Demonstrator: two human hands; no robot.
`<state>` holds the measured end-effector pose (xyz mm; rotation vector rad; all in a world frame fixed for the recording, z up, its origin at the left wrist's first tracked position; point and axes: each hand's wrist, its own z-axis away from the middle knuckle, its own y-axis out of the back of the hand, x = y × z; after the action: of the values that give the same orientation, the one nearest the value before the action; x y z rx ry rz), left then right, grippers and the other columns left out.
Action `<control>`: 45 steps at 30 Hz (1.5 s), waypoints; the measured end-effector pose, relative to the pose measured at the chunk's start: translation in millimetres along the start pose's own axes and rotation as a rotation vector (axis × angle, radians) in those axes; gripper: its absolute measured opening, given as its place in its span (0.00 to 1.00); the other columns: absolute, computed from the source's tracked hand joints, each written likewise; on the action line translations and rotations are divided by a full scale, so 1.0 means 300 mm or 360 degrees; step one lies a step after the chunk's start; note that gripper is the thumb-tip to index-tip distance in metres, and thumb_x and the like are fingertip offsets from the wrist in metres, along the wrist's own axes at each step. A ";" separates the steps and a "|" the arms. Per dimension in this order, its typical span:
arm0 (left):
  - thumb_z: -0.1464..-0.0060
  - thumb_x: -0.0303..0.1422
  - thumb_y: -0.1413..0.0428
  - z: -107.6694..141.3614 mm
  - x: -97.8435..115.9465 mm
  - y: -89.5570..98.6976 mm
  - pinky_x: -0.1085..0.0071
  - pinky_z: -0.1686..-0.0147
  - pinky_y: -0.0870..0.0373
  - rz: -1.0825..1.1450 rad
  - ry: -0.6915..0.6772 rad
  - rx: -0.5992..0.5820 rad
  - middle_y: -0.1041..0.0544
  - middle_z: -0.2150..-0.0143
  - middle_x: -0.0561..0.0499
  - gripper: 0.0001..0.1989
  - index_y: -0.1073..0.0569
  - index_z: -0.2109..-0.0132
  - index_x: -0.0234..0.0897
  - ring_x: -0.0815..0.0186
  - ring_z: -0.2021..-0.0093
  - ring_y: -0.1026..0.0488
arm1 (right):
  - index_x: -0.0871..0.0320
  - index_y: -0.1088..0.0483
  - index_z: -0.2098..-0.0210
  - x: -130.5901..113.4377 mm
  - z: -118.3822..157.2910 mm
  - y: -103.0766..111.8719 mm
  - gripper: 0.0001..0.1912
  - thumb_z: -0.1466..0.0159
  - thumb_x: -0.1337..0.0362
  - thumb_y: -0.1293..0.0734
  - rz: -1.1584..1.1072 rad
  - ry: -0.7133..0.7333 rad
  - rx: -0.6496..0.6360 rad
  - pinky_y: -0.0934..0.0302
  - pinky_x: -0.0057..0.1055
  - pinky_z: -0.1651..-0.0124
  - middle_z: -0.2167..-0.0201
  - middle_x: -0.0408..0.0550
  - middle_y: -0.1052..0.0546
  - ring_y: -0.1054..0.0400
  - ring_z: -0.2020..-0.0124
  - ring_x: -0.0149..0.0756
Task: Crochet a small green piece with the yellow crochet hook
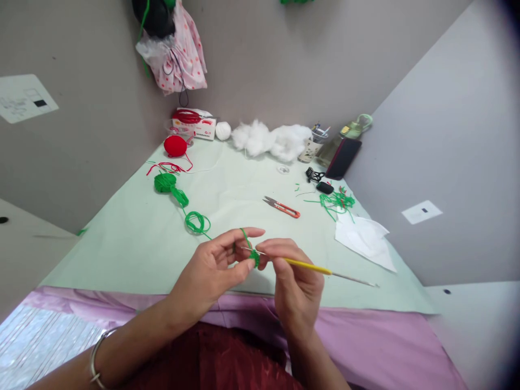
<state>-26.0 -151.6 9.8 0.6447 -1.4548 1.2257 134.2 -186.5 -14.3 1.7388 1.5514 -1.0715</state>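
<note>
Between the thumb and fingers of my left hand is a small green crochet piece. Green yarn loops over that hand's raised index finger and runs back to a loose coil and a green yarn ball on the left of the table. My right hand grips a crochet hook with a yellow handle and metal ends. One metal end meets the green piece, its tip showing just left of it; the other end points out to the right.
Red-handled thread snips lie mid-table beyond my hands. Behind are a red yarn ball, a white yarn ball and white stuffing. Green yarn scraps, white paper and a phone are at right.
</note>
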 end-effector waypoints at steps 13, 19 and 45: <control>0.49 0.34 0.27 -0.022 -0.017 -0.001 0.70 0.56 0.29 0.0560 0.0377 -0.0063 0.21 0.62 0.50 0.18 0.14 0.50 0.39 0.67 0.62 0.28 | 0.46 0.19 0.49 0.022 0.015 0.013 0.17 0.30 0.73 0.32 0.0580 0.0421 0.0065 0.27 0.36 0.61 0.62 0.47 0.18 0.23 0.62 0.38; 0.49 0.34 0.27 -0.014 -0.019 -0.005 0.71 0.54 0.32 0.0407 0.0194 -0.0002 0.23 0.64 0.53 0.14 0.12 0.53 0.45 0.67 0.61 0.30 | 0.49 0.18 0.57 0.003 -0.014 0.004 0.10 0.27 0.66 0.33 -0.0059 -0.0043 0.0102 0.31 0.33 0.67 0.62 0.46 0.19 0.27 0.71 0.32; 0.44 0.32 0.30 -0.003 -0.033 0.002 0.76 0.58 0.30 0.0093 -0.0099 0.0121 0.26 0.66 0.57 0.12 0.13 0.53 0.51 0.71 0.63 0.29 | 0.52 0.23 0.48 0.009 0.017 0.013 0.15 0.26 0.72 0.38 0.0456 0.0518 -0.0113 0.23 0.37 0.55 0.59 0.49 0.16 0.20 0.55 0.39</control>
<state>-23.5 -152.8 0.3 0.7011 -1.4932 1.3216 137.0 -190.0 -19.5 2.0852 1.4423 -0.6086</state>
